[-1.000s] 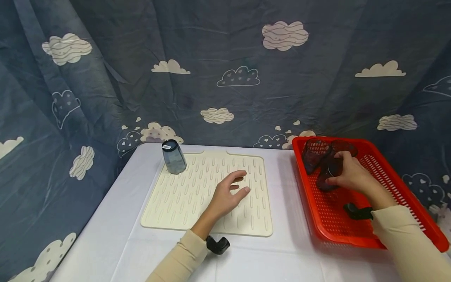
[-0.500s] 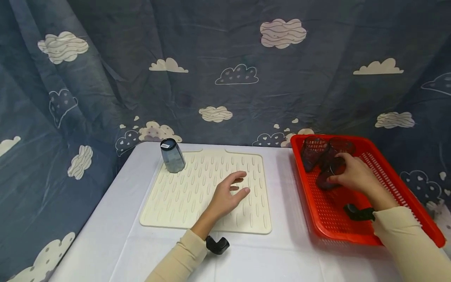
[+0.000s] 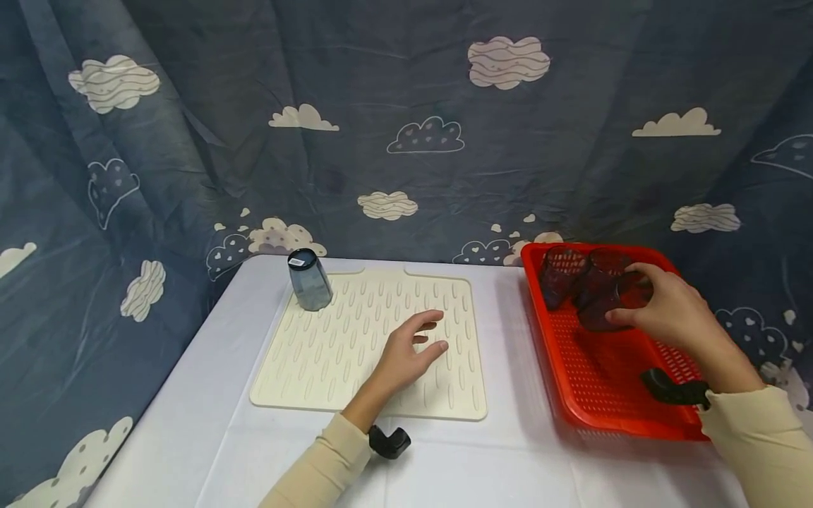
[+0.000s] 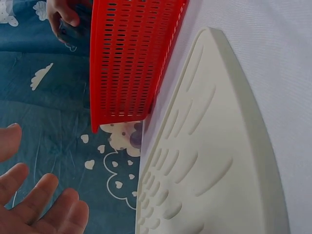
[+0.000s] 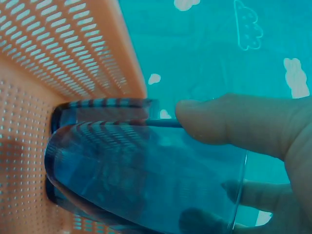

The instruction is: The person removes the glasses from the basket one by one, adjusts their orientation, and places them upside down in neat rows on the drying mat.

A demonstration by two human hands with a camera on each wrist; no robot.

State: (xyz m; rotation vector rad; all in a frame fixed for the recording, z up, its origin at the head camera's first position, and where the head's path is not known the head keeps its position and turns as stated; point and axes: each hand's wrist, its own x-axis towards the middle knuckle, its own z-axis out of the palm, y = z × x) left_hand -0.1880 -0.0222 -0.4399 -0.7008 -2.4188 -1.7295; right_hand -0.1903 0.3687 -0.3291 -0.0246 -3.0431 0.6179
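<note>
My right hand [image 3: 679,314] pinches a blue-tinted drinking glass [image 3: 595,312] near its rim, inside the red basket [image 3: 551,363]. In the right wrist view the thumb [image 5: 209,122] lies on one side of this glass [image 5: 112,165] and fingertips show through its wall. Two more glasses stand behind it, one at the left [image 3: 561,279] and one partly covered by the held glass [image 3: 606,262]. My left hand [image 3: 401,356] hovers above the cream ridged mat [image 3: 305,381], fingers loosely bent and holding nothing. Another blue glass [image 3: 311,286] sits upside down on the mat's far left corner.
The basket's perforated wall [image 4: 131,58] rises to the right of the mat. White cloth [image 3: 508,451] covers the table. A dark cloud-print curtain [image 3: 356,77] hangs behind and along the left side.
My right hand has moved up and to the right, raising and tilting the gripped glass slightly. My left hand stays in nearly the same place.
</note>
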